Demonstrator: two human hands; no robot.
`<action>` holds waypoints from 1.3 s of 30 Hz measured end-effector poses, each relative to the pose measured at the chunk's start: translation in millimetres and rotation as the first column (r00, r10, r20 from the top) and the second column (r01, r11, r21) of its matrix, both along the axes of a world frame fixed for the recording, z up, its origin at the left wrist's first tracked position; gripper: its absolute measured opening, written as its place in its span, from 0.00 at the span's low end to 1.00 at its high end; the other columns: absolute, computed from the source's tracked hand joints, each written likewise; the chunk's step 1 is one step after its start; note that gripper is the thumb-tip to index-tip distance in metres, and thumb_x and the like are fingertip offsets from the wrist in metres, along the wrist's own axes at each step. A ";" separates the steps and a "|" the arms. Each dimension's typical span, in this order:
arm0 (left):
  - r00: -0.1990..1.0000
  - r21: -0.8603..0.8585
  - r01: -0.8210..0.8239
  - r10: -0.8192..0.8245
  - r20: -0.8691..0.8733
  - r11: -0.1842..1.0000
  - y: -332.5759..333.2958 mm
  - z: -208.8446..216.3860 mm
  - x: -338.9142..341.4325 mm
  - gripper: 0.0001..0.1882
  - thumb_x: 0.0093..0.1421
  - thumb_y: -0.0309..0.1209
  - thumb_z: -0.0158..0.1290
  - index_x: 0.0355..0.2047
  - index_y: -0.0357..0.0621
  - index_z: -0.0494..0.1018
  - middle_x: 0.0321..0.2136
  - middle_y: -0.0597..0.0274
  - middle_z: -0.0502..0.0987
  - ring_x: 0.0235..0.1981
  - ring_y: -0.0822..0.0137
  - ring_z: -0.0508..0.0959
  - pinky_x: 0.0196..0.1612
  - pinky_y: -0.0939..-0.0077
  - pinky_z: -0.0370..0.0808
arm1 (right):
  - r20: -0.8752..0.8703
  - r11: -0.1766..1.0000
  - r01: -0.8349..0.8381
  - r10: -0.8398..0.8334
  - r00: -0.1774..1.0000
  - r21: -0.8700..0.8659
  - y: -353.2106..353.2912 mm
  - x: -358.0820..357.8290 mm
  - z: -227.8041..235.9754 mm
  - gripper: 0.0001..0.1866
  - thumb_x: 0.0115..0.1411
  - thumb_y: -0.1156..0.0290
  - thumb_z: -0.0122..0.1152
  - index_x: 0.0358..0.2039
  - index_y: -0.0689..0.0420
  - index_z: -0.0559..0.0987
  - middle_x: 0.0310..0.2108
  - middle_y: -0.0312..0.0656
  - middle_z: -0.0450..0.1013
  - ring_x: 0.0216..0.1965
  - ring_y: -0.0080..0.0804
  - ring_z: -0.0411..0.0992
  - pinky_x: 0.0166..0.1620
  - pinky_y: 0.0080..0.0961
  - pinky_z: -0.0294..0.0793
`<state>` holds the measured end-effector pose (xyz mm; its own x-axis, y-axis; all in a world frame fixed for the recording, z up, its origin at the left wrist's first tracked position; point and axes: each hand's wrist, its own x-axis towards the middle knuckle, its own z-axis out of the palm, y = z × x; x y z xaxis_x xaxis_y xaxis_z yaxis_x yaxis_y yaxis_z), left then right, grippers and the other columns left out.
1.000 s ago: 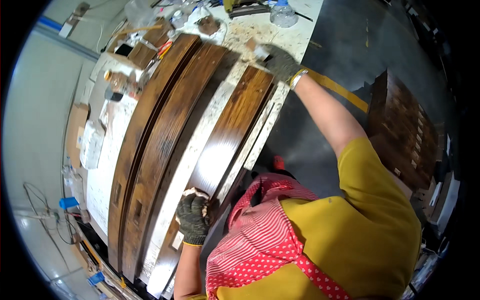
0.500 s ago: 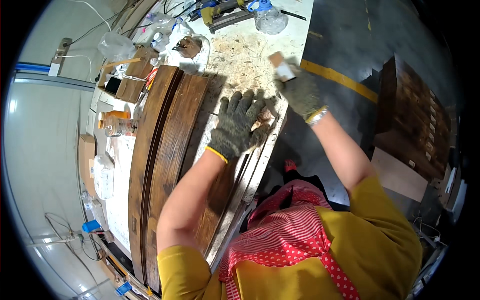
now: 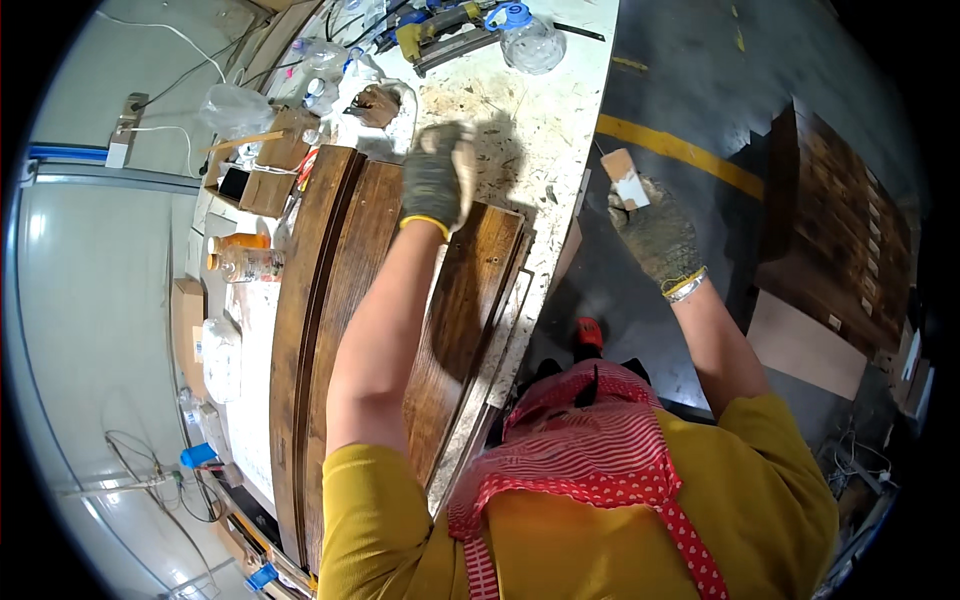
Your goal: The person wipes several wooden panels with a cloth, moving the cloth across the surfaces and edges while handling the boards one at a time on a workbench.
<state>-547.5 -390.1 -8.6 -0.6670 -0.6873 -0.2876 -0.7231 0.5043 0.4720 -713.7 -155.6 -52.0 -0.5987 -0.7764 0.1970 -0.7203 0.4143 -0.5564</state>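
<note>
Dark brown wooden boards lie lengthwise on the bench: a long left board (image 3: pixel 297 330), a middle board (image 3: pixel 350 265) and a right board (image 3: pixel 480 265). My left hand (image 3: pixel 432 182), in a dark work glove, is over the far ends of the middle and right boards. Its fingers are curled and smeared by motion; a pale brownish thing along its palm side is too blurred to name. My gloved right hand (image 3: pixel 655 230) is off the bench's right edge, closed on a small brown-and-white flat piece (image 3: pixel 625 182).
On the bench's far part are a nail gun (image 3: pixel 440 32), a clear jug with blue lid (image 3: pixel 530 45) and a crumpled brown rag (image 3: pixel 378 104). Bottles (image 3: pixel 245 262) and an open cardboard box (image 3: pixel 270 180) stand left. Dark wooden panels (image 3: pixel 835 230) are stacked on the right.
My left hand has moved from the bench's right side to the far board ends, its spread fingers now curled. My right hand has moved right and nearer, away from the bench, still holding its piece.
</note>
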 end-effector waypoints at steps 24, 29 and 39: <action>0.753 0.550 -0.117 0.435 -0.493 0.827 26.0 103.9 108.5 0.14 0.60 0.29 0.56 0.45 0.43 0.70 0.34 0.61 0.76 0.34 0.67 0.78 0.34 0.71 0.78 | 0.629 0.231 -0.855 0.765 -0.135 -0.464 -32.9 188.2 56.6 0.17 0.66 0.55 0.52 0.39 0.56 0.77 0.36 0.45 0.72 0.40 0.36 0.72 0.43 0.33 0.74; 0.500 -0.544 0.776 -0.837 0.222 0.320 71.6 32.9 109.8 0.17 0.54 0.34 0.53 0.46 0.56 0.72 0.38 0.56 0.74 0.39 0.55 0.76 0.41 0.60 0.75 | 0.352 -0.004 -0.935 0.926 -0.137 -0.355 -59.5 271.2 22.0 0.19 0.62 0.51 0.59 0.35 0.56 0.77 0.33 0.45 0.74 0.37 0.44 0.72 0.42 0.37 0.71; 0.754 -0.421 0.648 -0.613 0.236 0.635 56.0 21.6 53.6 0.26 0.54 0.34 0.52 0.55 0.50 0.67 0.51 0.49 0.71 0.48 0.53 0.74 0.42 0.55 0.75 | 0.567 0.169 -0.844 0.804 -0.181 -0.509 -66.2 268.8 15.6 0.20 0.62 0.51 0.58 0.41 0.57 0.78 0.39 0.48 0.76 0.42 0.41 0.74 0.47 0.35 0.71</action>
